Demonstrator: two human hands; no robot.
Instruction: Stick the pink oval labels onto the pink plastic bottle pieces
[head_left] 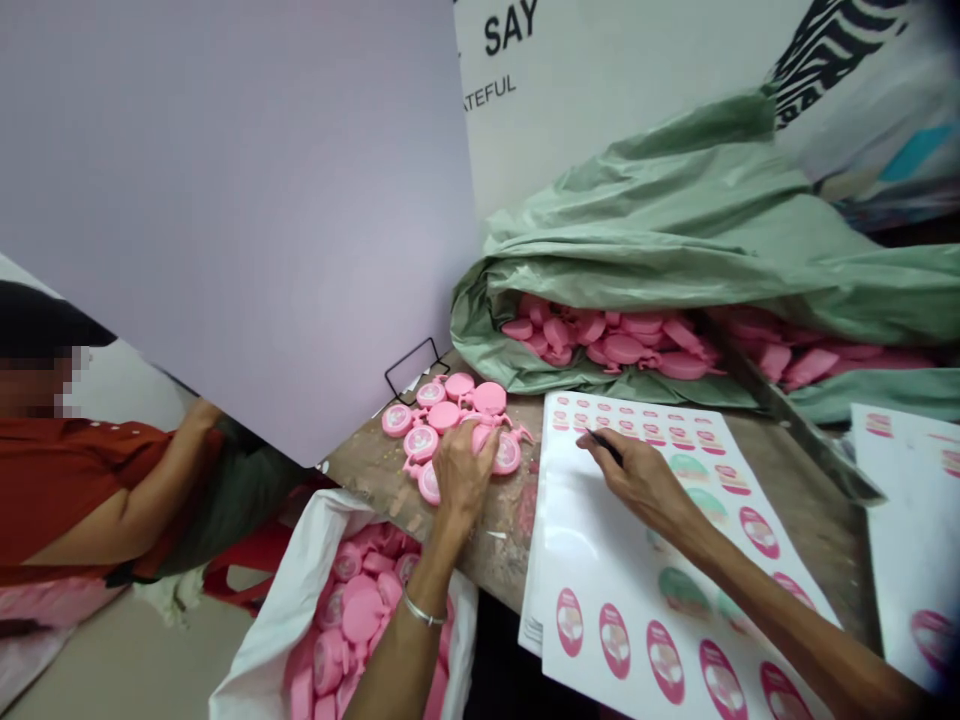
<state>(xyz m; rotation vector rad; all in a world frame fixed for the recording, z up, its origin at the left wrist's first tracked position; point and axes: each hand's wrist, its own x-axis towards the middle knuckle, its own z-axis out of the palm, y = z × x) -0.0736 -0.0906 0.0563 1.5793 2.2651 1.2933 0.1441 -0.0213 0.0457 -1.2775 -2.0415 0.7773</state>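
Note:
My left hand (463, 465), a bracelet on its wrist, curls its fingers over a pink round plastic piece (486, 436) in a small group on the table. Several of these pieces, such as the pink disc (421, 442), carry a printed round label and a short tail; others show a plain face. Over a sheet of printed stickers (600, 520), my right hand (626, 465) pinches a slim dark pen-like tool (604, 446), its tip near the upper rows. The tool's exact kind cannot be made out. Pink oval stickers line the sheet's near end.
A white sack (259, 640) of pink pieces stands below the table edge. Behind the sheet lies a green sack (660, 230), more pink pieces in its mouth. A long metal strip (802, 430) rests to the right, near another sticker sheet (900, 540). Another person (97, 490) sits left, behind a pale panel (247, 200).

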